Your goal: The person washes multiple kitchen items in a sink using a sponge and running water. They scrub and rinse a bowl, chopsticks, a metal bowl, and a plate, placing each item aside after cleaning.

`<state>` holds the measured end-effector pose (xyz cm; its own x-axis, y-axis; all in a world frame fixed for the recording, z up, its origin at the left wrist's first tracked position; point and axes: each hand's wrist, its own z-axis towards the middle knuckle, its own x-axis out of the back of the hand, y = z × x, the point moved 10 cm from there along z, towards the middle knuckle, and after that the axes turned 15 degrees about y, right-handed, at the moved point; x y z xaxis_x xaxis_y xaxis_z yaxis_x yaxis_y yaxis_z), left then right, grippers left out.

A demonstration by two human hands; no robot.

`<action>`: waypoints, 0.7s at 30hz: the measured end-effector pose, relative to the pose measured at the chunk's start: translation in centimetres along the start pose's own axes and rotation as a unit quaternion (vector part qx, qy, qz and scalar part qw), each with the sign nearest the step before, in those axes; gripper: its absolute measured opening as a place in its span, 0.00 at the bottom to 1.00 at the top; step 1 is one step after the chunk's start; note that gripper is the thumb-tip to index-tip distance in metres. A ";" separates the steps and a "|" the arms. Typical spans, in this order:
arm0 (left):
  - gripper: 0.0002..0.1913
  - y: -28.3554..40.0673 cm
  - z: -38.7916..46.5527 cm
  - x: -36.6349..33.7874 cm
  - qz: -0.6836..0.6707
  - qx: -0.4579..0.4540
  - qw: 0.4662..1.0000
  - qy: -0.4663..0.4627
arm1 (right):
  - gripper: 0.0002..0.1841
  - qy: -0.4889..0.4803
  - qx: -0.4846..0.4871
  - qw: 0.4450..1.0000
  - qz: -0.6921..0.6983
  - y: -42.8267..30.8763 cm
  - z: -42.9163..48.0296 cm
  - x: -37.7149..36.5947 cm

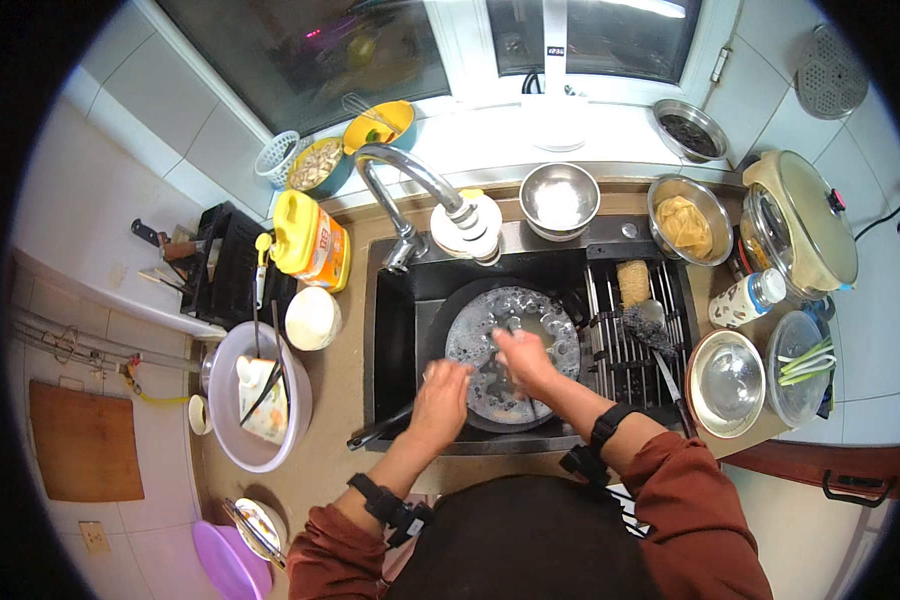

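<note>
A dark wok sits in the black sink, filled with soapy water and foam. Its handle points toward the lower left, over the sink's front edge. Over the wok's left rim is my left hand, back upward, with the fingers bent and the palm hidden. My right hand is above the middle of the suds, fingers curled and slightly blurred. Whether either hand grips something small cannot be made out. The chrome faucet arches over the back of the sink.
A roll-up rack on the sink's right bears a loofah, a steel-wool scrubber and a dark-handled utensil. Steel bowls stand behind and right. To the left are a yellow jug and a lilac basin holding utensils.
</note>
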<state>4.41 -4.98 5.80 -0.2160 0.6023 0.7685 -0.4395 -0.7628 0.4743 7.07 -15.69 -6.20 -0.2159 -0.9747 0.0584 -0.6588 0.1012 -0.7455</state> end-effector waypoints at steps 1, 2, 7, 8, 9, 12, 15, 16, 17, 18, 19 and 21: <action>0.11 1.2 1.0 1.6 0.069 -0.091 0.992 0.061 | 0.17 -0.004 0.046 0.993 -0.110 0.1 0.1 0.4; 0.12 2.0 1.3 1.4 0.091 -0.146 0.984 0.036 | 0.16 -0.041 0.151 0.967 -0.203 -0.9 -0.4 -0.5; 0.11 0.4 -1.5 -3.3 0.075 -0.068 0.965 -0.241 | 0.13 -0.119 0.488 0.733 -0.460 -1.9 -5.7 -4.2; 0.09 -0.2 -2.1 -3.7 0.089 -0.052 0.962 -0.251 | 0.12 -0.136 0.505 0.711 -0.470 -1.8 -5.9 -4.2; 0.07 -1.5 -3.4 -3.9 0.122 -0.024 0.947 -0.295 | 0.12 -0.144 0.524 0.690 -0.478 -1.8 -5.8 -3.7; 0.06 -3.5 -3.6 -0.7 0.110 -0.013 0.969 -0.219 | 0.11 -0.096 0.536 0.681 -0.490 -2.8 -3.0 -0.2; 0.07 -6.8 -3.2 2.8 0.046 0.083 0.987 -0.132 | 0.10 0.021 0.460 0.768 -0.445 -4.2 0.8 3.9; 0.07 -8.2 -3.1 3.0 0.031 0.152 0.981 -0.114 | 0.11 0.051 0.300 0.909 -0.286 -3.3 2.9 5.9; 0.07 -7.8 -2.5 2.9 -0.019 0.148 0.986 -0.079 | 0.13 0.065 0.132 0.985 -0.093 -1.4 3.8 6.3; 0.07 -7.7 -2.3 2.1 -0.049 0.171 0.982 -0.065 | 0.15 0.085 -0.023 0.988 0.124 0.6 3.6 5.8; 0.07 -7.4 -2.2 1.1 -0.078 0.197 0.976 -0.049 | 0.17 0.038 -0.092 0.968 0.230 1.2 2.7 3.0; 0.07 -6.4 -2.4 -2.4 -0.080 0.250 0.963 -0.066 | 0.21 0.039 -0.131 0.923 0.360 0.9 1.2 -0.4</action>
<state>5.70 -1.01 -0.13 -0.0540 0.7118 0.7003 0.0228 -0.7002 0.7136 7.44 -15.44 -7.67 -0.7092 -0.6206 -0.3344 -0.4748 0.7712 -0.4241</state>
